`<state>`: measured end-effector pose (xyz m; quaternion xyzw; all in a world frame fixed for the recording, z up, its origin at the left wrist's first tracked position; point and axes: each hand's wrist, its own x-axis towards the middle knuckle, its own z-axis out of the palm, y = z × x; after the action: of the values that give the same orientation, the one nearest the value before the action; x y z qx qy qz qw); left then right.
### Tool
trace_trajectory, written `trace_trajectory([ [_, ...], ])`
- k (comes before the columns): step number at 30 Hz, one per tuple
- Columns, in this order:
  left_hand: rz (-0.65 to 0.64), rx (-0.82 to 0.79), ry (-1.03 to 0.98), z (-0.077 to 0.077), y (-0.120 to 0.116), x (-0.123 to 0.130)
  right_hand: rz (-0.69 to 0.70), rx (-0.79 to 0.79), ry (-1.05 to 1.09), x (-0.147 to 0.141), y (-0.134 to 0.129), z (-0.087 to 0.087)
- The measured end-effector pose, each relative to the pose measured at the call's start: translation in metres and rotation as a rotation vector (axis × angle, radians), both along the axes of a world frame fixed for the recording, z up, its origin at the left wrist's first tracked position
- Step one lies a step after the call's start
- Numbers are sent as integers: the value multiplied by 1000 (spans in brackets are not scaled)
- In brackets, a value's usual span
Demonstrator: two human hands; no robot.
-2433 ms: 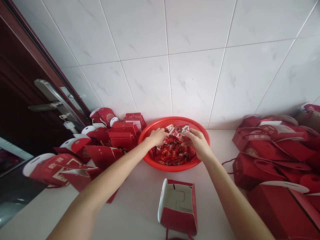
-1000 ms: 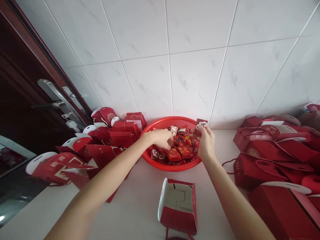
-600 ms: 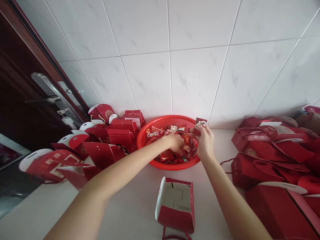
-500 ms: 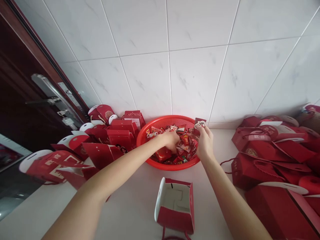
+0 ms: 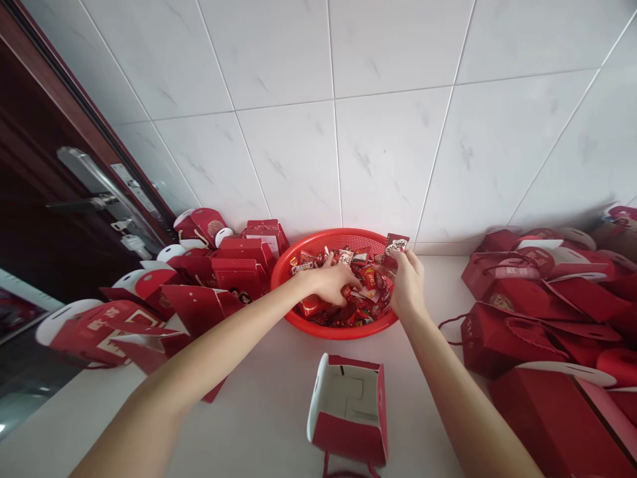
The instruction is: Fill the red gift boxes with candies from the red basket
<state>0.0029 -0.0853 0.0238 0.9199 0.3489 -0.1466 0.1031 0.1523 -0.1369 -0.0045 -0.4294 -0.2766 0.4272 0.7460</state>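
A red plastic basket [image 5: 343, 332] full of wrapped candies [image 5: 368, 279] stands against the wall. My left hand [image 5: 334, 282] is over the candies inside it, fingers apart, with no candy visibly gripped. At the basket's right rim, my right hand [image 5: 409, 285] pinches a small dark-red and white candy packet [image 5: 397, 243], which sticks up above the fingers. Whether more candies lie within that hand is hidden. In front of the basket sits an open red gift box [image 5: 348, 431] with a white inside; no candy shows in it, and its rope handle hangs toward me.
Several red gift boxes [image 5: 239, 275] line the left side of the white table [image 5: 259, 425]. More red boxes [image 5: 537, 332] with rope handles crowd the right. Behind rises a white tiled wall [image 5: 388, 153]. A dark door [image 5: 34, 172] with a metal handle is at far left.
My left hand has lifted slightly and shifted left, its fingers spreading apart over the candies. My right hand stays nearly still with its packet.
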Motion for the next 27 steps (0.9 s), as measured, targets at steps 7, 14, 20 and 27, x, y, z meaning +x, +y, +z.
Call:
trace_trajectory([
  [7, -122, -227, 64, -8, -7, 12, 12, -4, -13, -1, -2, 1],
  [14, 51, -58, 84, 0, 7, -1, 41, -15, -33, -1, -1, -2],
  [20, 164, -28, 86, -1, 15, -16, 64, -52, -50, -1, 1, -3],
  [27, 127, -27, 51, -1, 5, -15, 80, -59, -54, -1, 0, -3],
])
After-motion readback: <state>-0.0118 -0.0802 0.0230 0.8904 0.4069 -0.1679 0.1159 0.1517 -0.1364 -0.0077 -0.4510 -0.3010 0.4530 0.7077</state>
